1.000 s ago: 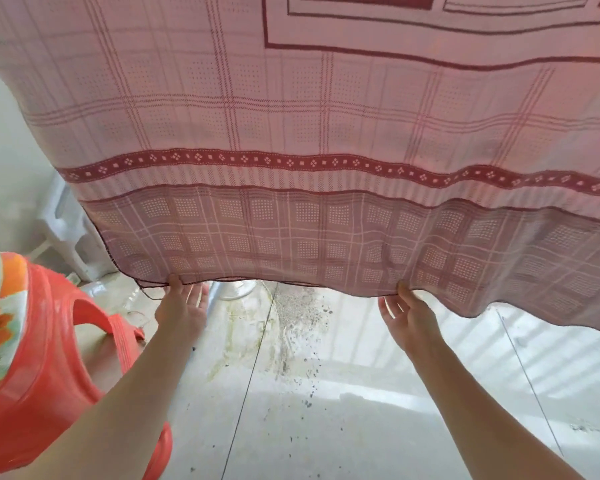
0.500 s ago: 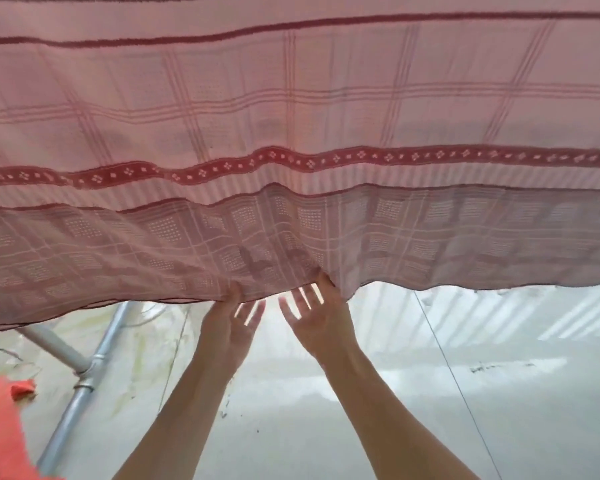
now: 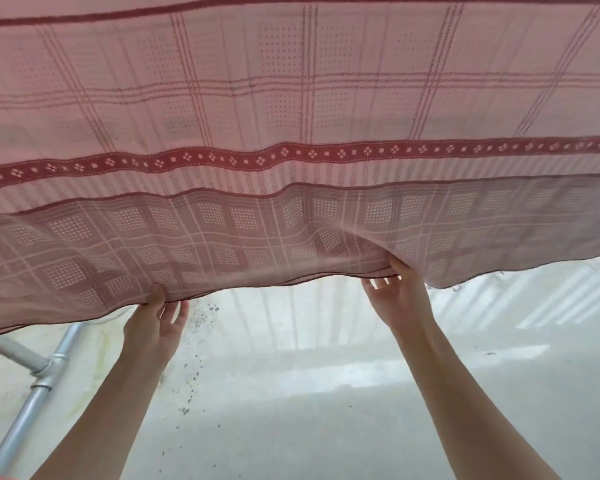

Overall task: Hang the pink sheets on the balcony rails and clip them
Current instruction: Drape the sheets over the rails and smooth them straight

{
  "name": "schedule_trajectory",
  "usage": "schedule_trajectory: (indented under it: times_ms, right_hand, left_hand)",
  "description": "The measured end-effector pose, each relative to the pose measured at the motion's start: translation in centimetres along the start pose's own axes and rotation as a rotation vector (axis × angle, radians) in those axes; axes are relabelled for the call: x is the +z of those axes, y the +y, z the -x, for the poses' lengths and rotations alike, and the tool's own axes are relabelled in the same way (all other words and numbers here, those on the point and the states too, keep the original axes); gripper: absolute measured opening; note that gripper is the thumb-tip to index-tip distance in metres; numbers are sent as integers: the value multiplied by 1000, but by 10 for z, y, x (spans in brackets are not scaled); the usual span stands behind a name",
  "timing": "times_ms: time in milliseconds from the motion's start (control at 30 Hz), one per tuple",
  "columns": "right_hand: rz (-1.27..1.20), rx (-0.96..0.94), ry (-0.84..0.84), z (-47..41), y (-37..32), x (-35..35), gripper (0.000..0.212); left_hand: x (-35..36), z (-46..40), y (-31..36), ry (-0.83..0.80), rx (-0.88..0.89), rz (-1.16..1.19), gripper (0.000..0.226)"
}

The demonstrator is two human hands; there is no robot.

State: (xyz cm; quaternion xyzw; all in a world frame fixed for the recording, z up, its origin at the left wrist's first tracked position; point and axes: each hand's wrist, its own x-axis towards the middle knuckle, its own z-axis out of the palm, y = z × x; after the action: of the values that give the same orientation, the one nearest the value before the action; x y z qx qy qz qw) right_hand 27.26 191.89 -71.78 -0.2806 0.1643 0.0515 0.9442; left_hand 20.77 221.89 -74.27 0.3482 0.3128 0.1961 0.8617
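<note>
Pink sheet (image 3: pixel 291 98) — checked, maroon-banded

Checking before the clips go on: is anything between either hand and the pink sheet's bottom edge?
Nothing visible. The left hand and right hand both pinch the pink sheet right at its lower hem, thumbs on the cloth. The metal pipe stands low at the left, apart from both hands. Neither rails nor clips show here.
</note>
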Motion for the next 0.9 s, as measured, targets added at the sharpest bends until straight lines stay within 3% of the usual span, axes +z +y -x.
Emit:
schedule_trajectory:
  times_ms: [100, 367, 500, 600, 700, 800, 900]
  right_hand:
    - [68, -27, 64, -5, -2, -17, 16]
    - [-91, -43, 35, -10, 17, -30, 12]
    - [-117, -36, 26, -12, 16, -29, 11]
    - [-144, -19, 22, -8, 17, -31, 11]
    - [-112, -21, 36, -1, 16, -34, 12]
    - [-82, 14, 45, 3, 7, -40, 10]
    - [-139, 62, -8, 6, -14, -48, 18]
  left_hand:
    - [2, -1, -2, 13, 21, -10, 12]
    - [14, 2, -10, 45, 31, 58, 3]
    - [29, 15, -35, -190, -96, 98, 29]
    - [57, 33, -72, -387, -248, -22, 36]
    - [95, 59, -108, -492, -338, -158, 57]
    - [119, 76, -134, -479, -328, -99, 17]
    - [123, 75, -139, -370, -281, -46, 10]
